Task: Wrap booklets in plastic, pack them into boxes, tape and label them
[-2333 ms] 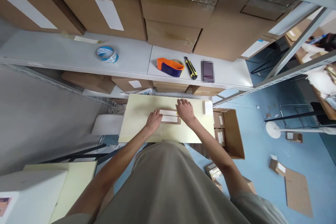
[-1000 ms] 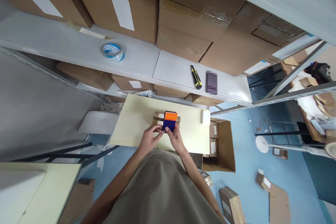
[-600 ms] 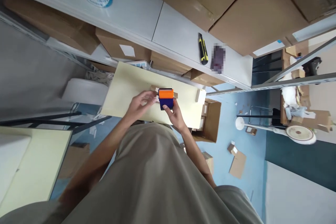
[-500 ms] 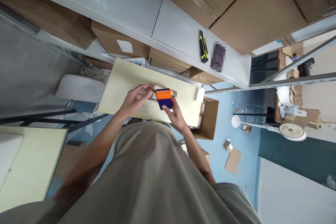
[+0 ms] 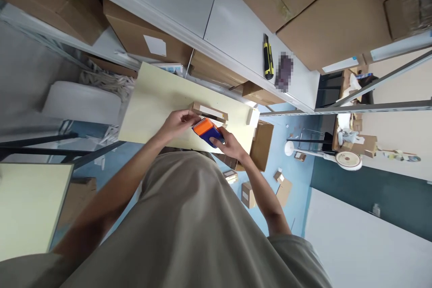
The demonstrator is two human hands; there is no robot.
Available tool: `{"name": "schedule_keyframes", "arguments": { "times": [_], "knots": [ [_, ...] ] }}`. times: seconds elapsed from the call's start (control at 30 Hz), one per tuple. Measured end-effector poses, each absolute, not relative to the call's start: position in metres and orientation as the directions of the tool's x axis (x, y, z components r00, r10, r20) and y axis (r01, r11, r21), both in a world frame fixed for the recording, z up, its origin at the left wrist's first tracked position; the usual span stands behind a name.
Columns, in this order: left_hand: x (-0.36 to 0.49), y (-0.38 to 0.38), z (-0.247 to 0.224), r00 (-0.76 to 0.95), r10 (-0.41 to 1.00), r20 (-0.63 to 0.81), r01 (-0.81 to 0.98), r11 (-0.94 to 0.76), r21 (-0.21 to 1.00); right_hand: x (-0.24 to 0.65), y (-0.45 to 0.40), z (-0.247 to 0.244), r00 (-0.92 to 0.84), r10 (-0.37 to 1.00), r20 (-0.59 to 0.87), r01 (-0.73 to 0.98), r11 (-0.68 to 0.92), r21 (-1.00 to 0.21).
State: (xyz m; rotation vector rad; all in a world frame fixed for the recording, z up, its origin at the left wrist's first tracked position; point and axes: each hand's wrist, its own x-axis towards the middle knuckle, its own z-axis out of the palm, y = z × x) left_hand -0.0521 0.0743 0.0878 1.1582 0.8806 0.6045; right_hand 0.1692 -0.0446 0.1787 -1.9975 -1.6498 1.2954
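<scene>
A small orange and dark blue box [image 5: 209,133] is tilted above the pale yellow table [image 5: 153,107]. My right hand [image 5: 230,145] grips its dark blue end, thumb on top. My left hand [image 5: 180,124] has its fingers bent together at the orange end, the fingertips pinching at that edge; what exactly lies between them is partly hidden. Just beyond the held box lies a narrow open cardboard box [image 5: 209,111] with white inside, on the table.
A small white box [image 5: 253,117] stands at the table's right end. Past it a large open carton [image 5: 262,146] is on the floor. On the grey shelf [image 5: 232,22] ahead lie a yellow and black utility knife [image 5: 268,58] and a blurred-out dark item [image 5: 284,72].
The orange and dark blue box has turned, its orange end swinging left to my left hand's fingertips. Both hands have drawn closer together on it. The camera view has shifted.
</scene>
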Motion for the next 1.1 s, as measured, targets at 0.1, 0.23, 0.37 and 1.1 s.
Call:
{"name": "schedule_keyframes", "arguments": {
  "times": [0.1,0.23,0.37,1.1],
  "knots": [
    [-0.047,0.057,0.066,0.436,0.843,-0.316,0.052,0.327,0.944,0.168,-0.032,0.175,-0.035,0.824,-0.565,0.674,-0.398,-0.622],
    [-0.051,0.048,0.048,0.324,0.871,-0.369,0.066,0.369,0.927,0.185,-0.012,0.195,-0.113,0.686,-0.719,0.738,-0.427,-0.523],
    [-0.067,0.07,0.022,0.135,0.902,-0.411,0.006,0.414,0.91,0.219,0.013,0.236,-0.041,0.532,-0.846,0.799,-0.491,-0.348],
    [-0.011,0.077,-0.072,0.118,0.77,-0.626,-0.176,0.637,0.75,0.142,0.112,0.256,0.174,0.596,-0.784,0.976,-0.21,0.058]
  ]
}}
